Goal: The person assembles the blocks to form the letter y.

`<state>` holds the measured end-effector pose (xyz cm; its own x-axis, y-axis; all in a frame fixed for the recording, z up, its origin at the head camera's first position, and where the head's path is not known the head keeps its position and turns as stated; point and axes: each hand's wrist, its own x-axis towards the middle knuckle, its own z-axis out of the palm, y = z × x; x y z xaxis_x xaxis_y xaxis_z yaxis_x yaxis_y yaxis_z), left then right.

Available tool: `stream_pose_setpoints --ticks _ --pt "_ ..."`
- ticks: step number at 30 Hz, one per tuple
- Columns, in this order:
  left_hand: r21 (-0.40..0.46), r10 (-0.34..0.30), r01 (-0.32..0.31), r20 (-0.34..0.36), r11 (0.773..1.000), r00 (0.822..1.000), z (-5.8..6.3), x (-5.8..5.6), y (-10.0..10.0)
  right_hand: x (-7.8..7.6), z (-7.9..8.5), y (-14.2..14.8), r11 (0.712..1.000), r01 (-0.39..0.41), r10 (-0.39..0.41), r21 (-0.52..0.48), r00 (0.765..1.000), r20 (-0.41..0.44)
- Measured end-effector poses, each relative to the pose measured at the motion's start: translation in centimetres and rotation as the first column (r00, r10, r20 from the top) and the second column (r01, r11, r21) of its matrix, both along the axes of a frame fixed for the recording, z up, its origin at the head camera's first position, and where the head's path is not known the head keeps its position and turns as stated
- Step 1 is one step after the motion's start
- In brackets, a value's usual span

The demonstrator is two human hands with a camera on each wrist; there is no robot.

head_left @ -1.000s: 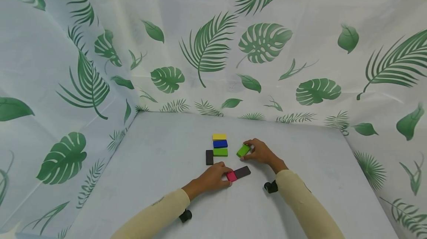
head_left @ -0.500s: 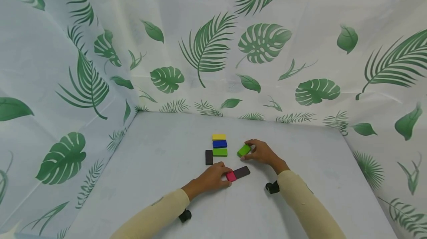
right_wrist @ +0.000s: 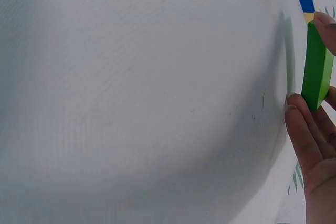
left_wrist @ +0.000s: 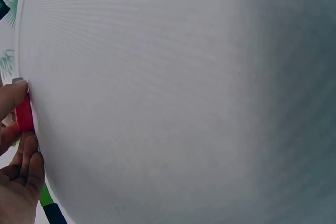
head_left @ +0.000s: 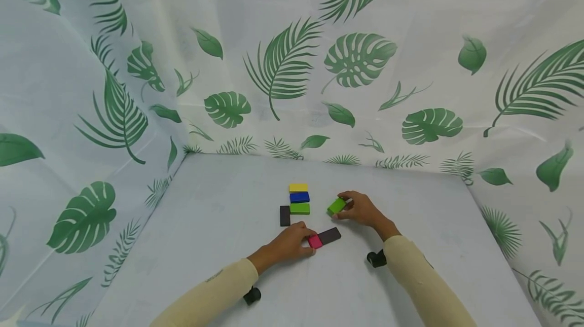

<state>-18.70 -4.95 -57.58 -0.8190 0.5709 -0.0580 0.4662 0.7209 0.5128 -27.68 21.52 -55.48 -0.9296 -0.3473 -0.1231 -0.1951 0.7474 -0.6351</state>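
My left hand (head_left: 290, 242) pinches a red block (head_left: 315, 241) between thumb and fingers on the white table. A black block (head_left: 330, 235) lies end-on against the red one, at its right. Farther right and back, my right hand (head_left: 362, 209) grips a green block (head_left: 336, 206), thumb at one end and fingers at the other. In the right wrist view that green block (right_wrist: 317, 66) stands tilted between thumb and fingers, close over the table. The left wrist view shows the red block (left_wrist: 24, 113) at the left edge, partly covered by fingers.
Left of the right hand, a yellow block (head_left: 298, 187), a blue block (head_left: 299, 197) and another green block (head_left: 299, 209) lie in a column. A second black block (head_left: 285, 216) stands lengthwise beside the green one. Leaf-printed sheeting (head_left: 292, 134) rises behind the table (head_left: 219, 200).
My right hand has shifted slightly to the right with the green block. The left hand stays on the red block, and the other blocks keep their places.
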Motion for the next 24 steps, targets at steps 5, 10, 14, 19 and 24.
stream_pose_setpoints --ticks 5,10,14,19,24 --pt "0.004 0.007 -0.007 0.010 1.000 1.000 0.0 0.1 0.0 0.3 0.1 0.2 1.000 0.005 -0.005 -0.019 1.000 -0.003" --pt "0.007 0.010 -0.010 0.014 1.000 1.000 0.1 0.1 0.0 0.6 0.0 0.4 1.000 -0.001 0.001 -0.024 1.000 0.004" --pt "0.000 0.013 -0.013 0.016 1.000 1.000 0.2 0.2 0.0 0.8 -0.1 0.5 1.000 0.005 -0.004 -0.029 1.000 0.016" --pt "0.007 0.013 -0.013 0.019 1.000 1.000 0.5 0.3 0.0 1.0 -0.1 0.7 1.000 0.010 -0.010 -0.025 1.000 0.011" --pt "0.014 0.013 -0.013 0.019 1.000 1.000 0.5 0.4 0.0 1.4 0.0 0.9 1.000 0.005 -0.005 -0.022 1.000 -0.013"
